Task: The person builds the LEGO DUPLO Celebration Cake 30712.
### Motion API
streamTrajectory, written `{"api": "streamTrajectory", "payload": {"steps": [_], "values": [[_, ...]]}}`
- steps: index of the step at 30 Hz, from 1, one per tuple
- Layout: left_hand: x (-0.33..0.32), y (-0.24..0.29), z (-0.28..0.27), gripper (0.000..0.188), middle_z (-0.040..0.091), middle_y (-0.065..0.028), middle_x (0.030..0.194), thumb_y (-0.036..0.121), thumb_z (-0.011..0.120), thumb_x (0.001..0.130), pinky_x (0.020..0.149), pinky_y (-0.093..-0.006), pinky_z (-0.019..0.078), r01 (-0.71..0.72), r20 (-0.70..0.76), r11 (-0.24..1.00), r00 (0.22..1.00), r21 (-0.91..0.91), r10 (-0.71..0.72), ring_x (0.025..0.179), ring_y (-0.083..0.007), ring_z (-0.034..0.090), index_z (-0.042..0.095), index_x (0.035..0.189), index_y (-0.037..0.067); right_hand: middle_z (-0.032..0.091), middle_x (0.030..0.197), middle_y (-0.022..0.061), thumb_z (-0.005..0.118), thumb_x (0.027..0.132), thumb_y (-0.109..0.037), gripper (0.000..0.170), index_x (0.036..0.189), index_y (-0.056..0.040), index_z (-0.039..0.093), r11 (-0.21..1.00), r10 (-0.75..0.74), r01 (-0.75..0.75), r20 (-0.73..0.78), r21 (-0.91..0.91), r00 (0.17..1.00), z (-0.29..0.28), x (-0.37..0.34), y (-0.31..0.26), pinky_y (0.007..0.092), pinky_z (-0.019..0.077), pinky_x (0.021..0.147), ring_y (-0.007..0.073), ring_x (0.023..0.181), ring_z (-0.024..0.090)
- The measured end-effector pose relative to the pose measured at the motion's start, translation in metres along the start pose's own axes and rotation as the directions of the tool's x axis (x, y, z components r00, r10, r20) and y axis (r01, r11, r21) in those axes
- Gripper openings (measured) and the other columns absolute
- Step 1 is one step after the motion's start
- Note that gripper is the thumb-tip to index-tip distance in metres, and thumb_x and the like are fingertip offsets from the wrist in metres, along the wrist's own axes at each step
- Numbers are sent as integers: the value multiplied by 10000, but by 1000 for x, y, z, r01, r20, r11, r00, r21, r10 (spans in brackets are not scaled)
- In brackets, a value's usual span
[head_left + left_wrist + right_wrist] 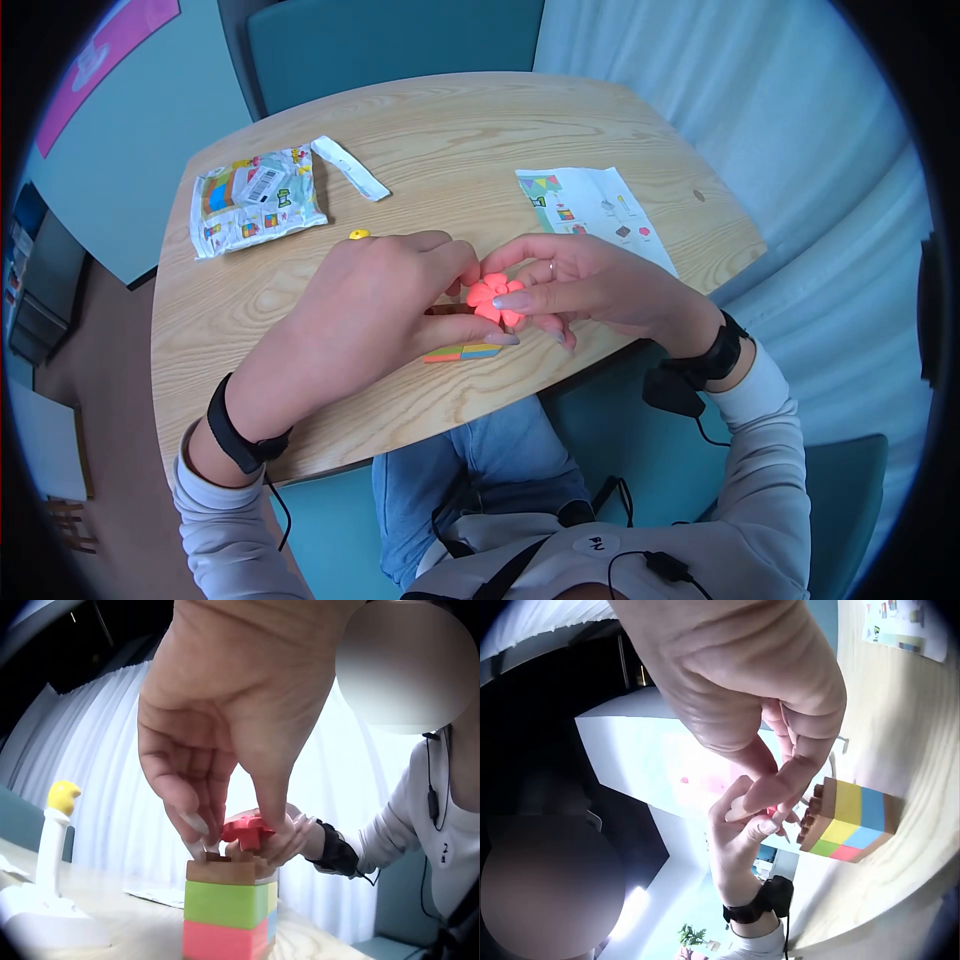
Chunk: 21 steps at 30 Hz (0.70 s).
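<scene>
A coral flower-shaped piece (494, 299) is pinched by the right hand (590, 285), its thumb on the petals. The left hand (385, 290) has its thumb and fingers at the flower's other side, touching it. In the left wrist view the red flower (249, 831) is just above a stack of bricks (221, 904), brown on top, then green and red, with the left hand (240, 712) over it. Yellow, blue, green and red faces of the stack (849, 821) show in the right wrist view, beside the right hand (757, 697).
A printed package (258, 200) and a torn white strip (350, 168) lie at the table's back left. An instruction sheet (600, 210) lies to the right. A white post with a yellow top (64, 798) stands left of the stack in the left wrist view.
</scene>
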State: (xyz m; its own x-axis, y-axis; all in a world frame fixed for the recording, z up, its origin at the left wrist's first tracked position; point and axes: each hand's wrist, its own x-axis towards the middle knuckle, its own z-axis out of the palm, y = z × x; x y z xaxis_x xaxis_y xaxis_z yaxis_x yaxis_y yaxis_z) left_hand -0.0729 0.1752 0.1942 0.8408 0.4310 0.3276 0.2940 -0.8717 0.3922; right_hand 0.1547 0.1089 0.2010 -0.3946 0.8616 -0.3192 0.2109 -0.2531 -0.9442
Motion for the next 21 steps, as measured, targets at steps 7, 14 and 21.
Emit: {"api": "streamTrajectory", "payload": {"steps": [7,14,21], "values": [[-2,6,-2,331,650,-72,840,282,803,736,586,-345,495,16,36,997,999,69,-18,694,-257,645,644,922,59,626,816,44,647,936,-295,480,1281,2,497,997,12,-12,-5,-71,1000,3,4,5,215,396,465,52,564,510],[-2,0,-1,300,593,-87,804,326,743,785,626,-397,507,-12,38,998,999,63,10,725,-291,635,663,868,50,588,718,18,631,951,-295,446,1272,-12,507,999,42,-42,8,-24,999,4,6,7,191,341,411,31,499,470],[-3,4,-7,239,617,-79,841,188,789,739,636,-359,501,14,50,999,999,40,-16,732,-270,632,693,906,47,594,755,45,595,978,-297,467,1320,-11,456,993,-22,14,69,114,997,2,7,19,186,413,436,43,544,539]]}}
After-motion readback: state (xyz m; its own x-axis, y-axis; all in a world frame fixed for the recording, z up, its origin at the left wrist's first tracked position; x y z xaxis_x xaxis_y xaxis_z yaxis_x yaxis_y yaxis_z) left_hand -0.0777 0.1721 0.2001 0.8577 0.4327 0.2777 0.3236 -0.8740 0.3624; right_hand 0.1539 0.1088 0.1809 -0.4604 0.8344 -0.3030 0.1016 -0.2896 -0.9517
